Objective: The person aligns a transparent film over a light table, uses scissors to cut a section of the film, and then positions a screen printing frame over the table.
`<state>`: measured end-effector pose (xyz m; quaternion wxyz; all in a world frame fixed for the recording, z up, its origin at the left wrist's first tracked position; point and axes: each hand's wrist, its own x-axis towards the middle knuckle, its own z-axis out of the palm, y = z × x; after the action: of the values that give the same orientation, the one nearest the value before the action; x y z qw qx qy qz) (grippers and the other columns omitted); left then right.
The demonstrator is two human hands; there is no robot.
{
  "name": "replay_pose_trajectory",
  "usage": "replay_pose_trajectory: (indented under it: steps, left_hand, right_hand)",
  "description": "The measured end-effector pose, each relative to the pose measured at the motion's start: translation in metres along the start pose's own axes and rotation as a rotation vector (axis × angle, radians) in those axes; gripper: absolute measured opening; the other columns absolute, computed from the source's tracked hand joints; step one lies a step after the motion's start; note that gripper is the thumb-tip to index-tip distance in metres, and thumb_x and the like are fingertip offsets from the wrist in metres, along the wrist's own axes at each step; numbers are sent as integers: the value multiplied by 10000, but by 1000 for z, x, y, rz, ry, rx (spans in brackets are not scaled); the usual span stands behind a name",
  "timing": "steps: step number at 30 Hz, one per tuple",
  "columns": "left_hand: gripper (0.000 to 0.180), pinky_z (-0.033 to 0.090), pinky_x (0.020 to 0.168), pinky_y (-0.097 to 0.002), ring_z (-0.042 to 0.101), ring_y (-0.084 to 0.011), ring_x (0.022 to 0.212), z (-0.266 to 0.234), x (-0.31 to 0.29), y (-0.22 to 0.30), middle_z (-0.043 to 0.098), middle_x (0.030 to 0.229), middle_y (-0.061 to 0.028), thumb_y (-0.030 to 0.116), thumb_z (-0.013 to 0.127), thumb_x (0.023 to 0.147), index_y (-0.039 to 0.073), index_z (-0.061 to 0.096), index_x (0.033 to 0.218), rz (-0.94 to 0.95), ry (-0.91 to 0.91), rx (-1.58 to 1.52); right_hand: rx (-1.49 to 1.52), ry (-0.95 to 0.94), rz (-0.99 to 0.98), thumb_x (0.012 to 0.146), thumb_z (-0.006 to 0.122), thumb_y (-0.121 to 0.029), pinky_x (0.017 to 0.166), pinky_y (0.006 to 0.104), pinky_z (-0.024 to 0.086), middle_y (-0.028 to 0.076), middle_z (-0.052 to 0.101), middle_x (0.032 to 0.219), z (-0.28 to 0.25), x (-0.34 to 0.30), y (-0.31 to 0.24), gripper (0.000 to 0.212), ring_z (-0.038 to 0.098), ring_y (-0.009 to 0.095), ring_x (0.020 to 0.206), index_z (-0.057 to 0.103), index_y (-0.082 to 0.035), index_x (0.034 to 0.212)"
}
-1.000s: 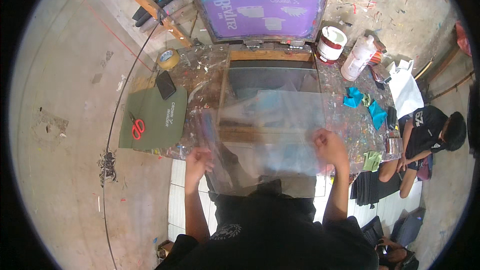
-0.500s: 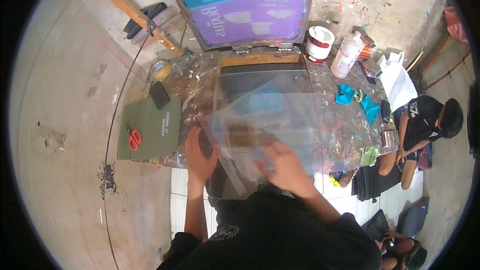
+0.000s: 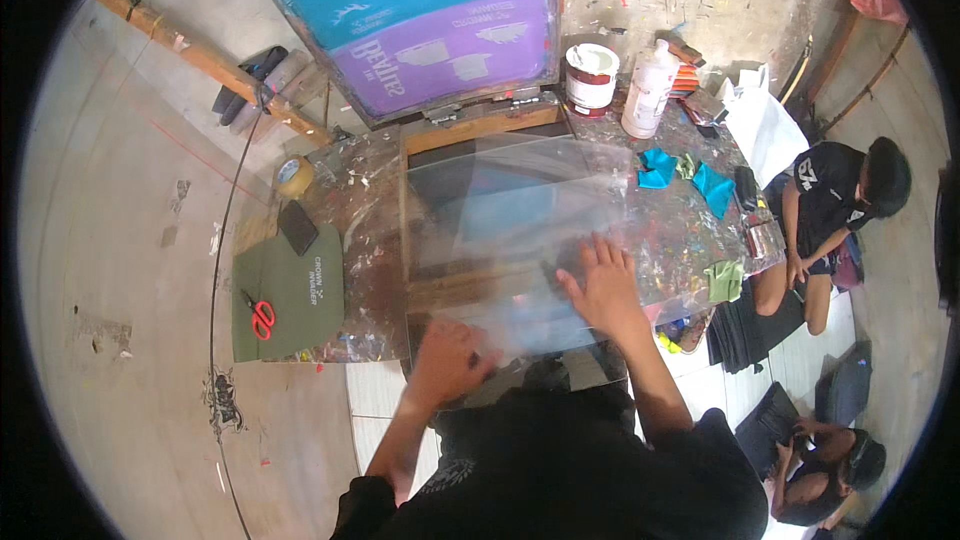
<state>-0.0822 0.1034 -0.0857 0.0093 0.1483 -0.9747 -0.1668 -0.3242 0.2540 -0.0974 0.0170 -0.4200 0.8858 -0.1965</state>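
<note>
"looking down from the head view, where do the clear sheets (image 3: 530,265) lie?"

"over a wooden frame (image 3: 480,129) on the table (image 3: 370,190), right in front of the person. they stretch away from the left hand (image 3: 450,362) and leftward from the right hand (image 3: 606,290)."

"which hand is nearer their middle?"

"the right, placed over their right side; the left is at the near left corner."

"and the fingers?"

"right ones spread wide, palm down, with no grip showing. left ones curl inward, but they blur, so i can't tell whether they pinch an edge."

"long axis?"

"can't tell; the layers overlap. one edge slants across the far part."

"anything about them?"

"a phone (image 3: 297,228) and scissors (image 3: 263,321) to the left, a paint tub (image 3: 590,90) and a bottle (image 3: 648,100) at far right."
</note>
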Motion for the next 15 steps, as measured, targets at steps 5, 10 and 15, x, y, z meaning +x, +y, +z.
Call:
replay_pose_trajectory:
  steps: [5,10,15]
  left_hand:
    - [429,394,1049,-468,604,-331,1145,15,22,40,685,1154,-173,404,581,964,28,669,1149,202,-70,-249]
    - [371,417,1039,-481,588,-348,1173,19,65,40,669,1203,-172,303,633,943,15,662,1174,423,-31,-487]
    - [436,352,1119,-499,456,-387,1335,14,120,-7,526,1402,-216,284,678,895,29,631,1245,343,83,-222]
  right_hand:
    - [-86,-292,-65,968,534,-482,1142,531,288,281,479,1437,-24,-39,-24,655,434,436,1344,527,48,1353]
    - [-121,-185,126,935,581,-510,1151,537,280,293,417,1483,10,-55,-10,757,385,441,1381,459,74,1402]
    - [-104,-193,111,797,716,-573,1206,555,179,286,284,1564,16,-66,19,962,221,457,1475,389,34,1468]
